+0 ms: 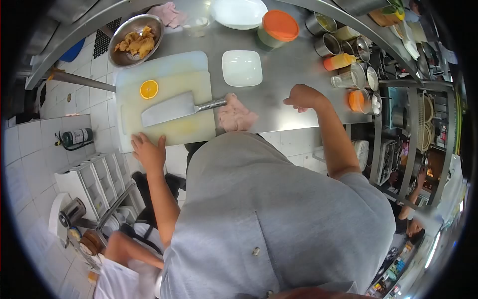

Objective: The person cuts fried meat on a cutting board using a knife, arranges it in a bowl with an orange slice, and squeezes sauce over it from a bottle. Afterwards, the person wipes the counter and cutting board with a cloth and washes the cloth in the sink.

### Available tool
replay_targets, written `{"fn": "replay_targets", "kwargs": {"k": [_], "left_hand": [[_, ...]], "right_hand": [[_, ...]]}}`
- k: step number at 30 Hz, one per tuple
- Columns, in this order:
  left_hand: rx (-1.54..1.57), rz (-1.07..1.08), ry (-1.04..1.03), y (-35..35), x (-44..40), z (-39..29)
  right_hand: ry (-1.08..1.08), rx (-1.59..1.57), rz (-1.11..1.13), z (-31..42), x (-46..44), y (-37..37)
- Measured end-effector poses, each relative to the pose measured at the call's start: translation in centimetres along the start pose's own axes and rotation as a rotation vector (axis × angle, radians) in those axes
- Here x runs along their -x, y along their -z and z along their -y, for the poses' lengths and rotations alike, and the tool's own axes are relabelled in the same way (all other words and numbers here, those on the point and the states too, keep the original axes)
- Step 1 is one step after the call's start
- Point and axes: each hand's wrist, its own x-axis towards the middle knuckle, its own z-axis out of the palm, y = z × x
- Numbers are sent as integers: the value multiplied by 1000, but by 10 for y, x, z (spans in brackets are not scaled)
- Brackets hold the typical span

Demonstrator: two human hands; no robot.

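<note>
My left hand (149, 152) rests with spread fingers on the near left edge of the cutting board (196, 74), holding nothing. My right hand (304, 97) is raised over the steel counter, right of the white square bowl (242, 68); its fingers are curled, and whether they hold anything is hidden. On the board lie a halved orange (149, 89) and a broad knife (169, 109), its handle pointing right onto a pink cloth (236, 113). A steel bowl (136, 61) with fried pieces (137, 44) stands beyond the board's far left corner.
A white dish (239, 12) and an orange-lidded tub (280, 26) stand at the back. Squeeze bottles (340, 62) and metal containers (327, 45) line the right end. Another person in white (117, 279) is at the lower left; a further person (413, 226) is far right.
</note>
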Motion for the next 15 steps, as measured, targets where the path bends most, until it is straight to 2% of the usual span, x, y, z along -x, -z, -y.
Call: {"fn": "replay_targets", "kwargs": {"k": [3,5,7,9,10,12,13,14,15], "left_hand": [[-39,30,39,12,-3,1],[-73,218,24,34,-17,4],[73,320,77,65,-40,4],[110,55,33,64,-56,6],[105,42,40,71,-63,7],[137,-163,-55,78,-74,-8],[155,-167,-79,80,-78,-14],[240,-198,-96,84,-81,-13],[324,-228,-116,86,-84,-12]], "right_hand": [[47,2,-86,4,11,-14],[115,83,-111,-5,0,-28],[211,153,-134,3,-12,-42],[228,212,-138,14,-12,-57],[227,194,-95,31,-4,-62],[369,148,-122,37,-7,-85],[430,115,-131,40,-7,-89],[407,113,-158,44,-2,-84],[390,87,-92,49,4,-77]]}}
